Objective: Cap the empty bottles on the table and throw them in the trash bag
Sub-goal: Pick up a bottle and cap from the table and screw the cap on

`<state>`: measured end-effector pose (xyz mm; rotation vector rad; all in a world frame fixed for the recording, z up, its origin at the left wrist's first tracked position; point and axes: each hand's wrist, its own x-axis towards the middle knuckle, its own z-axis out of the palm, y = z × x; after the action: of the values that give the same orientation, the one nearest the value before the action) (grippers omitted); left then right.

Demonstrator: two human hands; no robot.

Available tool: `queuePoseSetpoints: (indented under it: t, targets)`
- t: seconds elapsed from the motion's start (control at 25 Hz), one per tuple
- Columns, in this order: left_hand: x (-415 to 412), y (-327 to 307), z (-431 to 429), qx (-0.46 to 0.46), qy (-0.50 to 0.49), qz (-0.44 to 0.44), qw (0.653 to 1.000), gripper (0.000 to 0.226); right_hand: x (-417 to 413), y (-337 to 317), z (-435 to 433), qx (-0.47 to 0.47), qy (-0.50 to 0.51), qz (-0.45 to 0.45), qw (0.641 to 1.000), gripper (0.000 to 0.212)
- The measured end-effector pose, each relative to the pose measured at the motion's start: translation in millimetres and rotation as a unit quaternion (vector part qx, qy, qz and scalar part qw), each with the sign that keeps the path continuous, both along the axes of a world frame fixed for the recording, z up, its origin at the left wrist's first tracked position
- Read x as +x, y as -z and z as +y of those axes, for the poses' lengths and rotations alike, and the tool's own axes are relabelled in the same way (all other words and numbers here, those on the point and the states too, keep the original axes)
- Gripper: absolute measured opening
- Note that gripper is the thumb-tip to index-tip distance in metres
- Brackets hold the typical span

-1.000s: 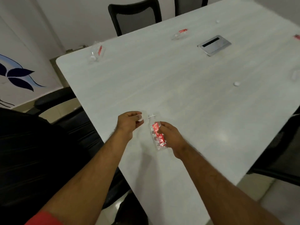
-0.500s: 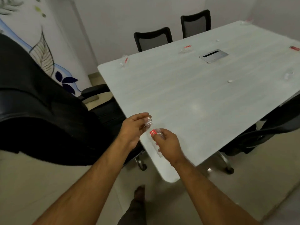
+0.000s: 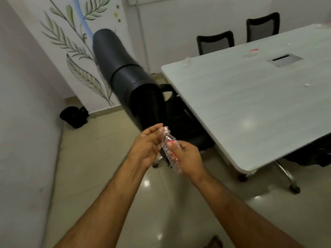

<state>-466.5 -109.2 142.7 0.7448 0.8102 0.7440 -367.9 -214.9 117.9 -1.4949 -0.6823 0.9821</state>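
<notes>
Head view: right hand [image 3: 188, 156] grips the empty plastic bottle [image 3: 170, 151] mid-body, off the bench [image 3: 250, 104], steadying it while left hand [image 3: 148, 145] pinches the white cap [image 3: 166, 129] onto its neck.

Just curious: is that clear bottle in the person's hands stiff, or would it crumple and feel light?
The bottle looks empty and thin-walled, so probably very light. Its ribbed sides seem dented under the right hand, suggesting it crumples easily. Round, it would likely roll.

Bottle [image 3: 170, 154] label mostly hidden by right hand [image 3: 188, 156] fingers [image 3: 172, 146]; cap [image 3: 166, 129] blurred.
</notes>
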Motion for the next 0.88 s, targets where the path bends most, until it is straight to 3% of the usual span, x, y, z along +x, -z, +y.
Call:
queuePoseSetpoints:
  t: [0.12, 0.24, 0.36, 0.44, 0.56, 0.64, 0.68, 0.76, 0.8, 0.88]
  targets:
    - [-104, -3, 30, 0.005, 0.017, -0.059, 0.998, 0.02, -85, -8, 34, -0.006, -0.11, 0.218, 0.97, 0.04]
    - [-184, -9, 59, 0.006, 0.013, -0.071, 0.997, 0.022, -154, -13, 69, -0.036, -0.176, 0.249, 0.952, 0.044]
    - [-248, -16, 91, 0.021, -0.024, -0.031, 0.999, 0.017, -212, -17, 108, -0.032, -0.161, 0.159, 0.974, 0.049]
    - [-275, -15, 117, 0.048, -0.1, 0.036, 0.993, 0.013, -249, -18, 140, -0.016, -0.125, 0.024, 0.992, 0.045]
    - [-289, -16, 154, 0.08, -0.233, 0.099, 0.964, 0.009, -292, -18, 187, -0.02, -0.069, -0.201, 0.977, 0.039]
    - [-290, -19, 184, 0.063, -0.271, 0.085, 0.957, 0.01, -310, -18, 218, -0.029, -0.055, -0.253, 0.966, 0.036]
    - [-294, -17, 211, 0.054, -0.266, 0.08, 0.959, 0.01, -315, -17, 243, -0.021, -0.055, -0.226, 0.972, 0.035]
    - [-302, -15, 271, 0.035, -0.195, 0.067, 0.978, 0.007, -311, -15, 301, -0.008, -0.079, -0.044, 0.996, 0.034]
    - [-306, -15, 305, 0.027, -0.148, 0.058, 0.987, 0.006, -305, -14, 334, -0.011, -0.125, 0.09, 0.988, 0.037]
    - [-315, -17, 357, 0.026, -0.072, 0.03, 0.997, 0.013, -292, -13, 384, -0.019, -0.234, 0.315, 0.919, 0.045]
